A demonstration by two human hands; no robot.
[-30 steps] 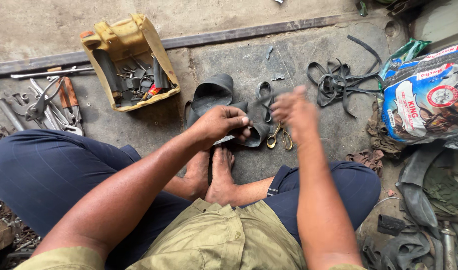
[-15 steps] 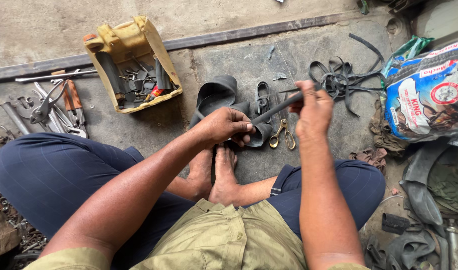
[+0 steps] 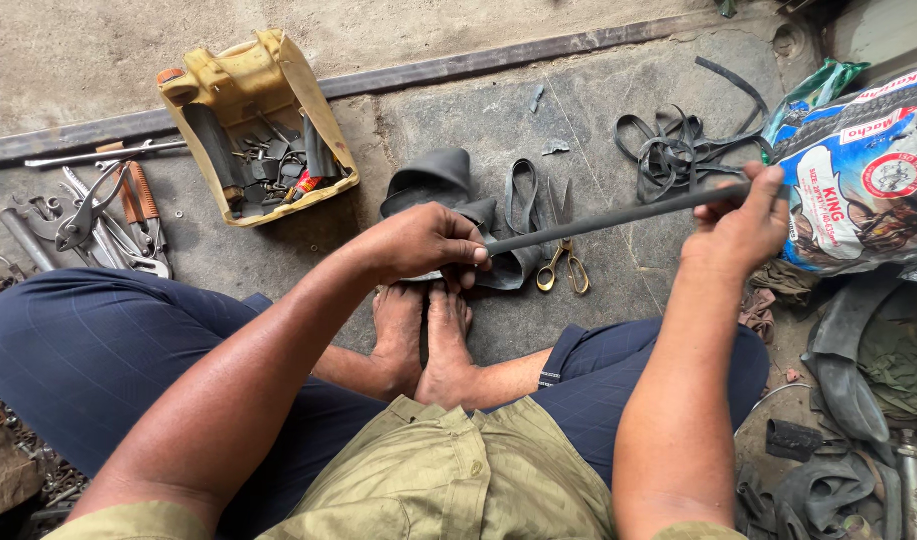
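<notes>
2 hands, rubber strip taut

**Both hands pinched, arms spread**

I see my left hand out in front of me, low and near the middle, knuckles up, its fingers curled and pinched tight against the thumb. The left forearm runs in from the lower left, bent at the elbow. My right hand is raised higher and far out to the right, fingers closed in a pinch at the top, wrist straight, forearm rising steeply from below. The hands are well apart.
</notes>
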